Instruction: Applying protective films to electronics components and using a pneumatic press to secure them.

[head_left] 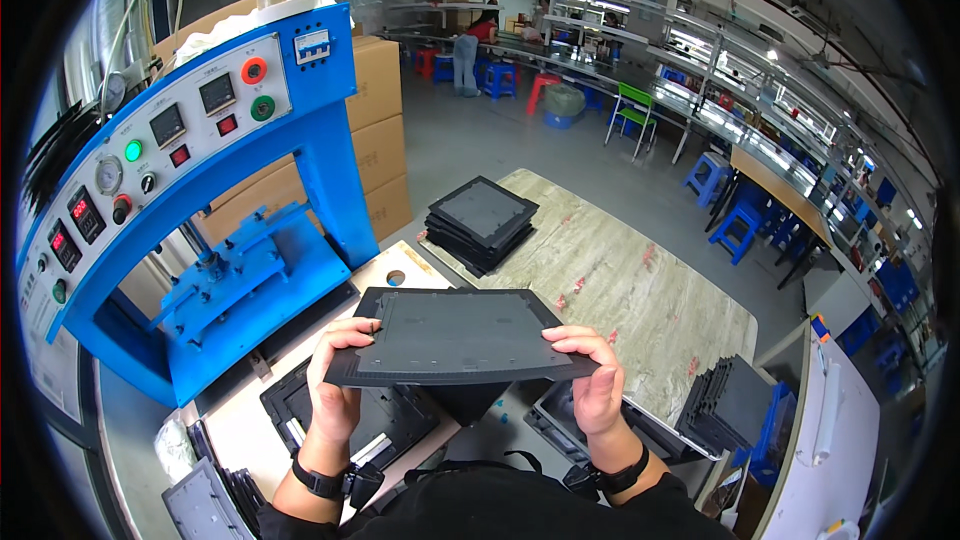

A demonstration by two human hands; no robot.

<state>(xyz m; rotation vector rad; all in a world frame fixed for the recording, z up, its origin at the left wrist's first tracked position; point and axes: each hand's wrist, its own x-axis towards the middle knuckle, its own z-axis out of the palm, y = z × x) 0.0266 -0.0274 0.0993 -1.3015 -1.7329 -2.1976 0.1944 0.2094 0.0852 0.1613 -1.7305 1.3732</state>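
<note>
A black rectangular plastic panel [455,335] with a raised border is held up in front of me, its broad face turned upward. My left hand [338,365] grips its left edge, fingertips over the top face. On the opposite edge my right hand [595,370] holds it the same way. Beneath it, partly hidden, another black frame-like panel [395,420] with white strips lies on the pale worktop [240,430]. Beyond, a stack of similar black panels [482,220] sits on the far left corner of the marble-patterned table [610,285].
At left stands a blue press machine [330,140] with a control panel. Cardboard boxes [375,155] are piled behind it. More black panels [725,405] lean beside a blue bin [775,430] at right. People [475,45], stools and long workbenches are farther back.
</note>
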